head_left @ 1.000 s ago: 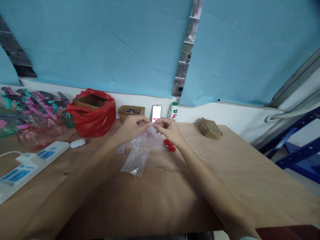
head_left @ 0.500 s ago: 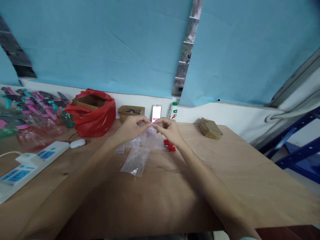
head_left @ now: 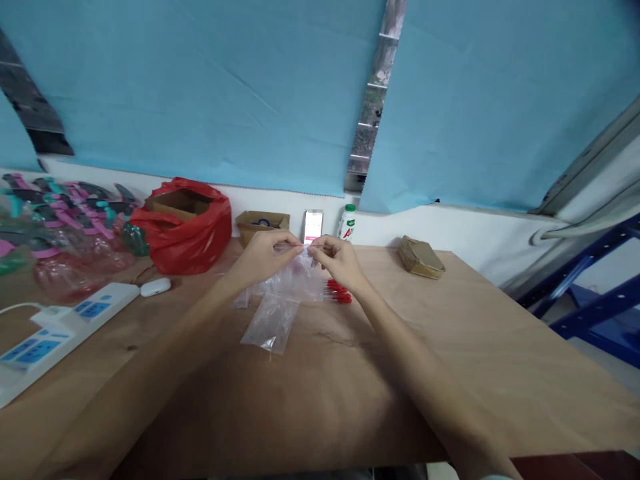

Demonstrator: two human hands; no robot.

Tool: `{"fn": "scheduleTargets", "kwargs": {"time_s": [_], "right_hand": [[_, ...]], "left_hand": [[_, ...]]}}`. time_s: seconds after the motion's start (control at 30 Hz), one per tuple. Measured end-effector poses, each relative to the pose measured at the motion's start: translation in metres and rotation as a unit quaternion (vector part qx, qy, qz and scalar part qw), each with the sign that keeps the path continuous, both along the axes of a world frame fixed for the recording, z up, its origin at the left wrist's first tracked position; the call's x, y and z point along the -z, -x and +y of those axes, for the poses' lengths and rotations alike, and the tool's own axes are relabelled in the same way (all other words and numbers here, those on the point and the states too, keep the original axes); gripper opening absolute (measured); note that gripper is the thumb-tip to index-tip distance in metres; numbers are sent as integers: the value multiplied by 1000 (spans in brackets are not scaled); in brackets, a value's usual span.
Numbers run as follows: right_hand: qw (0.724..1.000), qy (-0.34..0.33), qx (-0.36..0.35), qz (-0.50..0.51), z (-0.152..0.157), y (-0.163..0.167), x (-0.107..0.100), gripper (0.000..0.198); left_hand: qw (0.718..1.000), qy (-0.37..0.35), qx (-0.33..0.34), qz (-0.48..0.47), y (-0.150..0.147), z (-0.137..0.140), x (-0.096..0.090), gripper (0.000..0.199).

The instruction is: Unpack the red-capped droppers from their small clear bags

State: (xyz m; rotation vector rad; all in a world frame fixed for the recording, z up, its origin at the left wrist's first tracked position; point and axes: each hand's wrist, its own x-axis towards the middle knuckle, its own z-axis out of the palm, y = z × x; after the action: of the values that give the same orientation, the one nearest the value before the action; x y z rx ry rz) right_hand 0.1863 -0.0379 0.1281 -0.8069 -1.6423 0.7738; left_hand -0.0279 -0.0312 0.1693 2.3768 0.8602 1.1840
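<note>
My left hand and my right hand meet close together over the back of the table. Each pinches the top edge of a clear plastic zip bag, which has a thin reddish line along that edge. The bag hangs down below the fingers. Another clear plastic bag lies flat on the table just in front. Beside my right hand, partly behind the hanging bag, lie several thin items with red ends; their kind is not clear.
A phone and a white bottle stand behind my hands. To the left are a small carton, a red plastic bag, spray bottles and a power strip. A brown packet lies right.
My fingertips have drawn slightly apart along the bag's top edge, my right hand moving a little rightwards. The hanging bag has shifted a little; the other things stay put.
</note>
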Motion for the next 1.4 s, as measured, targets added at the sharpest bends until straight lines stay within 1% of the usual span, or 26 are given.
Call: {"fn": "scheduleTargets", "kwargs": {"time_s": [0.13, 0.27, 0.4, 0.6, 0.7, 0.87, 0.97, 1.07, 1.27, 1.4], "right_hand": [[1000, 2, 7, -12, -2, 1, -2, 39], [1000, 9, 10, 0, -4, 2, -3, 38], [1000, 8, 6, 4, -5, 3, -4, 36], [1000, 2, 1, -16, -3, 2, -1, 36], [1000, 2, 0, -5, -1, 2, -1, 37], [999, 38, 4, 38, 2, 0, -1, 40], [998, 42, 12, 39, 3, -2, -2, 40], [999, 35, 16, 31, 1, -2, -3, 41], [999, 39, 13, -8, -2, 0, -3, 44], [999, 45, -1, 1, 2, 1, 2, 41]], "left_hand": [[1000, -29, -8, 4, 0, 1, 0, 16], [999, -31, -16, 8, 0, 0, 0, 16], [999, -43, -8, 11, -1, 1, 2, 15], [998, -63, -10, 15, -3, 4, 6, 16], [998, -54, -22, 20, -1, 4, 6, 19], [999, -33, -34, 15, 1, 3, 1, 22], [999, -17, -34, 15, 2, 2, 0, 23], [999, 4, -25, 23, 4, 3, 0, 23], [998, 50, 32, 28, 6, 4, 2, 23], [998, 53, 26, 25, 4, 2, 0, 24]]}}
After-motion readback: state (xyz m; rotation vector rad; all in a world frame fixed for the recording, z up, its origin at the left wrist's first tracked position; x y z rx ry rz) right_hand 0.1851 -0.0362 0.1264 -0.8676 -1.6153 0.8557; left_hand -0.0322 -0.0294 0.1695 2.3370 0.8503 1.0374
